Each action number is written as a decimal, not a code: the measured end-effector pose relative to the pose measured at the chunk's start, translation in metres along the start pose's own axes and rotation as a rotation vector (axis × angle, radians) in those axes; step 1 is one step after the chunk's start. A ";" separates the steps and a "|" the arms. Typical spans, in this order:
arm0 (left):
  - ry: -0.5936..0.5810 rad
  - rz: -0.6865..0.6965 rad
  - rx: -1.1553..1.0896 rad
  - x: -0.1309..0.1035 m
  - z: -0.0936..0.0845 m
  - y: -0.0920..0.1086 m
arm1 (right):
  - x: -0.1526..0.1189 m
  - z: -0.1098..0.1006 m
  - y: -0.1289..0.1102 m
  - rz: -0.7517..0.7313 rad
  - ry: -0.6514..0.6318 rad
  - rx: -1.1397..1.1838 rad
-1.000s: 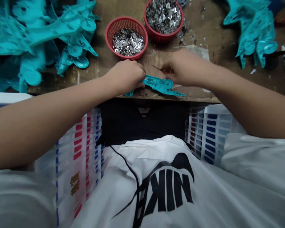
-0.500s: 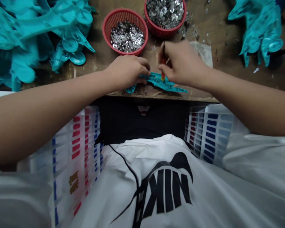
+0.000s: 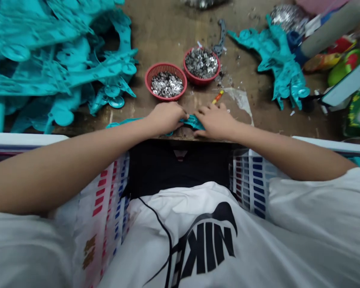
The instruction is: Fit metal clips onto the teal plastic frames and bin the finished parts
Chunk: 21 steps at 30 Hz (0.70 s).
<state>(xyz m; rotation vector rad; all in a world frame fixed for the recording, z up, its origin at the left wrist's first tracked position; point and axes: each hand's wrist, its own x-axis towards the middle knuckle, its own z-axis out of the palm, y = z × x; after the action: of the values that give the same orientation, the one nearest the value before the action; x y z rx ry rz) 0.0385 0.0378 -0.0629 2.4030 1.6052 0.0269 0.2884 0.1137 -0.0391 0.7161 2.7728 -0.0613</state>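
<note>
A teal molded plastic part (image 3: 192, 121) lies along the table's front edge, mostly covered by my hands. My left hand (image 3: 167, 118) is closed around its middle, with the fingertips pressing on it. My right hand (image 3: 216, 121) grips its right end, thumb on the near side and fingers over the top. Just beyond the right fingers, the red-and-yellow handle of a small tool (image 3: 218, 97) shows at a slant; whether the hand still touches it I cannot tell. Two red baskets of small metal clips, the left basket (image 3: 148, 85) and the right basket (image 3: 201, 82), stand behind my hands.
A big pile of teal parts (image 3: 63, 76) fills the left of the table, and more teal parts (image 3: 283, 66) lie at the right. A grey part (image 3: 221, 38) lies behind the baskets. White plastic crates (image 3: 252, 184) flank my lap.
My right hand has stopped holding the tool upright on the part and now grips the part's right end. The tool's handle slants beyond the fingers. The view has tilted up, showing more table.
</note>
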 end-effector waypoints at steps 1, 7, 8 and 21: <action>-0.018 -0.023 0.032 -0.003 -0.001 0.007 | -0.003 -0.003 -0.008 0.001 -0.042 -0.022; 0.200 0.002 0.217 -0.038 -0.038 0.053 | -0.002 -0.029 0.004 0.006 -0.062 0.160; 0.345 0.081 0.241 -0.046 -0.047 0.061 | -0.004 -0.035 0.013 -0.017 -0.046 0.224; 0.522 0.822 0.356 -0.041 -0.028 0.062 | 0.083 -0.083 0.065 -0.003 -0.445 1.452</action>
<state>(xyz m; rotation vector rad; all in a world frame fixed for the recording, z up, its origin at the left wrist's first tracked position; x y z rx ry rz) 0.0743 -0.0166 -0.0175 3.3710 0.6638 0.5996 0.2287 0.2186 0.0195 0.7695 1.8992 -2.0238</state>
